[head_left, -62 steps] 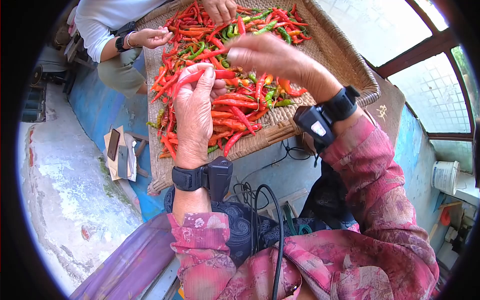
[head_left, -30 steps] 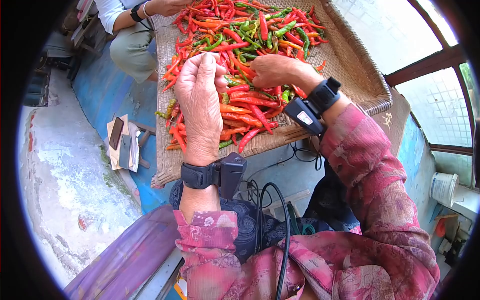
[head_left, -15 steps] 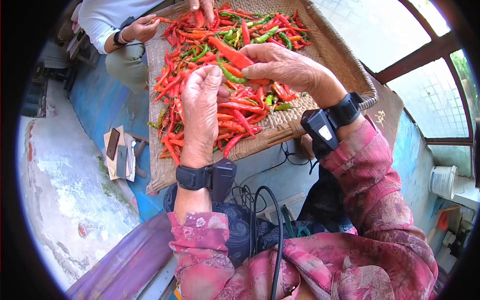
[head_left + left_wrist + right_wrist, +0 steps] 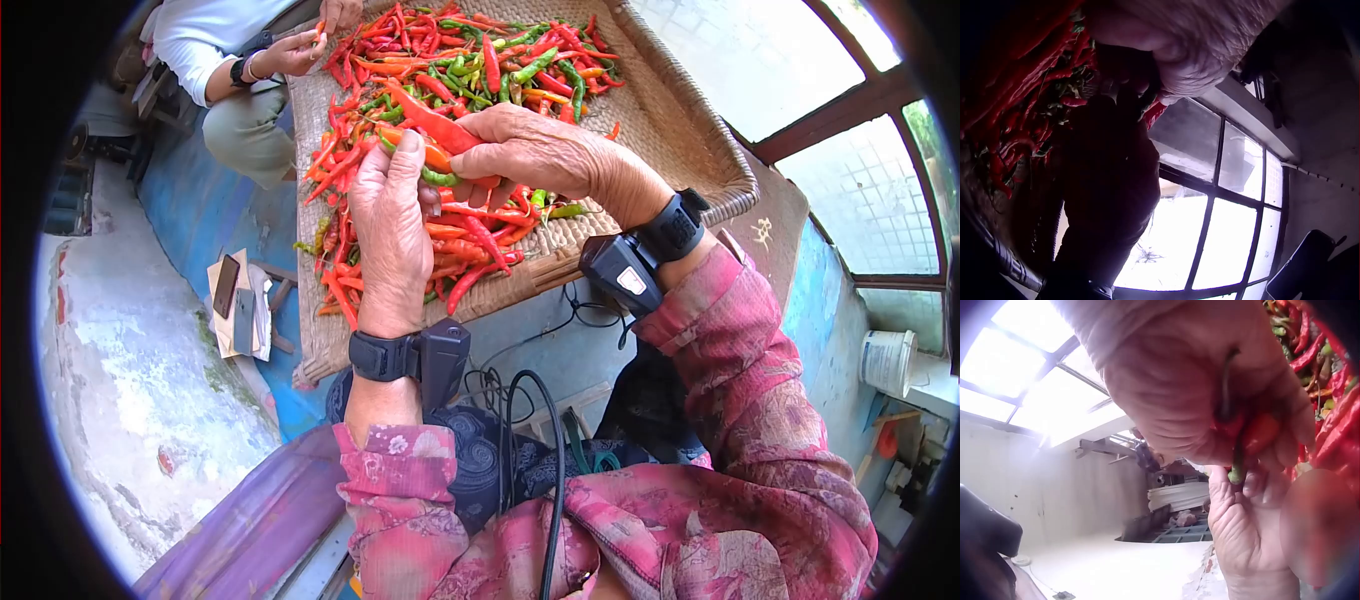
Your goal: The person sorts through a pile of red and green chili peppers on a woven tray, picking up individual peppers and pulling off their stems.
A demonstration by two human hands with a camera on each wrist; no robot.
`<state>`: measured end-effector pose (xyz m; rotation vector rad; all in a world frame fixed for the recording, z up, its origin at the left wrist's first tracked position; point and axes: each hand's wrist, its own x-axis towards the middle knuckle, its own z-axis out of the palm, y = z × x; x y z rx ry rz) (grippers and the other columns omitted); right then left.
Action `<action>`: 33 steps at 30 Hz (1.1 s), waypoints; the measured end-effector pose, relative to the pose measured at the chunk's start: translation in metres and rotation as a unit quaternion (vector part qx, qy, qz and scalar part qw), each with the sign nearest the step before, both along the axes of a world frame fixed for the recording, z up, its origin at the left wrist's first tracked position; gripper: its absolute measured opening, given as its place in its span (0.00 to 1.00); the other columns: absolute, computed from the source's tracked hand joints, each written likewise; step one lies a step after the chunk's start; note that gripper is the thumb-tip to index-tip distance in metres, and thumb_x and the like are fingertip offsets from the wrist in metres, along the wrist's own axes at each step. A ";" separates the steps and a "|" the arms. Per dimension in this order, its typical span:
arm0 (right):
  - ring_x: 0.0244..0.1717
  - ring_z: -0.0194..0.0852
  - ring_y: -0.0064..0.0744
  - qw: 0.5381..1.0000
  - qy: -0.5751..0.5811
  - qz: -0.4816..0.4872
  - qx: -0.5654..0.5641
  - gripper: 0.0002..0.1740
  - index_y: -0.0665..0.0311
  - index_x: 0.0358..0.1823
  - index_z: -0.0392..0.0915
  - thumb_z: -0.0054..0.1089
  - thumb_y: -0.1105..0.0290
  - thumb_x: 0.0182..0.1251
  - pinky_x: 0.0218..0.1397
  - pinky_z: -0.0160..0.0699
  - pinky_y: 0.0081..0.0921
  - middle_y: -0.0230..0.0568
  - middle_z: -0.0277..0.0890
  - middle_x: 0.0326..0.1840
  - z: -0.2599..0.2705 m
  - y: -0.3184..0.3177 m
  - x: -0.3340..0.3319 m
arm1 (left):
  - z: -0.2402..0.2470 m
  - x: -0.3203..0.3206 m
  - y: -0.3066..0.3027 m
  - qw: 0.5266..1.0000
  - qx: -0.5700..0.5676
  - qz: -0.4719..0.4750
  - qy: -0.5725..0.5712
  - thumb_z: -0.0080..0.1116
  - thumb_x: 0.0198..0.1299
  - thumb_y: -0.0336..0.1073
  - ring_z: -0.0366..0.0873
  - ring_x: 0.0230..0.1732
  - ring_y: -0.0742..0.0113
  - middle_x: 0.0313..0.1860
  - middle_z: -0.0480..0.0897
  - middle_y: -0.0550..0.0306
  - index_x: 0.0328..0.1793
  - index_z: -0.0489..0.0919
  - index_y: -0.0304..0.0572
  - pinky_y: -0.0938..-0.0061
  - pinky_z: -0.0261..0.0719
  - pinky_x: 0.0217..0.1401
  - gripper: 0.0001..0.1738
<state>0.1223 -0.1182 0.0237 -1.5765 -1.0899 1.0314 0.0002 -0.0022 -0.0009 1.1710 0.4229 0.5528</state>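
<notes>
In the head view my right hand (image 4: 560, 155) holds several chili peppers over the heap. Among them are a broad red chili (image 4: 432, 118) pointing up to the left and a green one (image 4: 438, 178) below. Fingertips of my left hand (image 4: 393, 240) meet these peppers, its thumb and fingers pinching an orange chili (image 4: 437, 157). From the right wrist view, a green stem (image 4: 1236, 473) hangs from my right hand's grip, right at the left thumb. Both palms' insides are mostly hidden. The left wrist view is dark, with red chilies (image 4: 1019, 84) at its left side.
A woven tray (image 4: 690, 140) bears a heap of red, orange and green chilies (image 4: 470, 250). Across it, another person's hand (image 4: 295, 52) holds a small chili. Two phones (image 4: 227, 287) lie on a stool at left. Black cables (image 4: 512, 440) hang by my lap.
My right hand reached down into the heap, then came up with chilies and moved left to meet my left hand. The red chili seen earlier in my left hand is gone from it.
</notes>
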 end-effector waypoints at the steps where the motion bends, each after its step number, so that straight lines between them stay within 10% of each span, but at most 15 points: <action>1: 0.30 0.78 0.23 0.999 0.043 0.006 0.009 0.16 0.72 0.38 0.74 0.51 0.63 0.64 0.34 0.82 0.20 0.38 0.78 0.32 -0.001 0.000 -0.001 | 0.000 -0.001 0.001 1.000 -0.013 0.011 -0.009 0.58 0.61 0.43 0.64 0.22 0.85 0.29 0.75 0.69 0.42 0.76 0.46 0.88 0.62 0.22 0.11; 10: 0.17 0.67 0.16 0.995 0.000 0.085 -0.054 0.23 0.66 0.31 0.73 0.50 0.49 0.67 0.17 0.65 0.14 0.29 0.70 0.19 0.003 -0.005 -0.004 | 0.024 0.001 -0.006 0.999 -0.040 0.003 0.022 0.59 0.60 0.46 0.71 0.24 0.83 0.27 0.75 0.68 0.36 0.74 0.45 0.85 0.71 0.24 0.14; 19: 0.17 0.63 0.20 0.988 -0.106 0.106 -0.020 0.29 0.67 0.25 0.74 0.49 0.44 0.65 0.20 0.63 0.21 0.29 0.66 0.16 0.014 -0.011 0.002 | 0.000 -0.005 0.019 0.997 -0.075 0.011 -0.032 0.58 0.61 0.43 0.69 0.24 0.81 0.29 0.75 0.65 0.40 0.74 0.44 0.85 0.67 0.25 0.11; 23: 0.24 0.72 0.27 0.984 -0.163 -0.038 -0.057 0.26 0.68 0.39 0.79 0.52 0.47 0.63 0.30 0.73 0.27 0.38 0.72 0.20 0.023 -0.024 0.020 | -0.006 -0.001 0.032 0.991 -0.103 0.074 -0.047 0.57 0.62 0.43 0.68 0.22 0.81 0.25 0.73 0.66 0.41 0.74 0.44 0.86 0.64 0.21 0.11; 26: 0.25 0.76 0.35 0.925 -0.320 -0.204 0.012 0.25 0.67 0.41 0.78 0.55 0.48 0.62 0.34 0.77 0.32 0.43 0.74 0.22 -0.016 -0.020 0.054 | -0.003 -0.002 0.027 0.994 -0.085 0.052 -0.033 0.55 0.63 0.41 0.69 0.23 0.81 0.26 0.75 0.65 0.42 0.74 0.43 0.86 0.66 0.22 0.10; 28: 0.30 0.79 0.36 0.664 -0.641 -0.378 0.076 0.23 0.66 0.47 0.75 0.58 0.53 0.61 0.34 0.76 0.29 0.44 0.77 0.24 -0.021 -0.020 0.055 | 0.001 0.000 0.017 0.998 -0.045 0.040 -0.020 0.56 0.62 0.38 0.68 0.22 0.82 0.26 0.76 0.66 0.41 0.74 0.42 0.88 0.66 0.22 0.08; 29: 0.30 0.79 0.36 0.664 -0.642 -0.377 0.075 0.23 0.66 0.47 0.75 0.58 0.53 0.61 0.34 0.76 0.29 0.44 0.77 0.24 -0.024 -0.022 0.053 | 0.000 0.000 0.016 0.998 -0.046 0.040 -0.020 0.56 0.62 0.38 0.68 0.22 0.82 0.26 0.76 0.66 0.41 0.74 0.42 0.88 0.66 0.22 0.08; 31: 0.36 0.80 0.41 0.854 -0.476 -0.203 -0.053 0.23 0.65 0.50 0.74 0.60 0.57 0.59 0.39 0.77 0.31 0.50 0.79 0.33 -0.013 -0.017 0.031 | -0.001 0.002 0.016 0.999 -0.013 0.041 -0.019 0.57 0.62 0.38 0.67 0.21 0.84 0.25 0.75 0.67 0.39 0.75 0.42 0.89 0.65 0.21 0.08; 33: 0.38 0.79 0.41 0.933 -0.359 -0.008 -0.020 0.20 0.65 0.49 0.75 0.62 0.64 0.56 0.41 0.77 0.34 0.48 0.79 0.34 -0.018 -0.009 0.015 | -0.002 0.003 0.019 0.998 -0.023 0.050 -0.010 0.56 0.62 0.37 0.67 0.21 0.85 0.24 0.75 0.67 0.38 0.75 0.42 0.90 0.64 0.21 0.07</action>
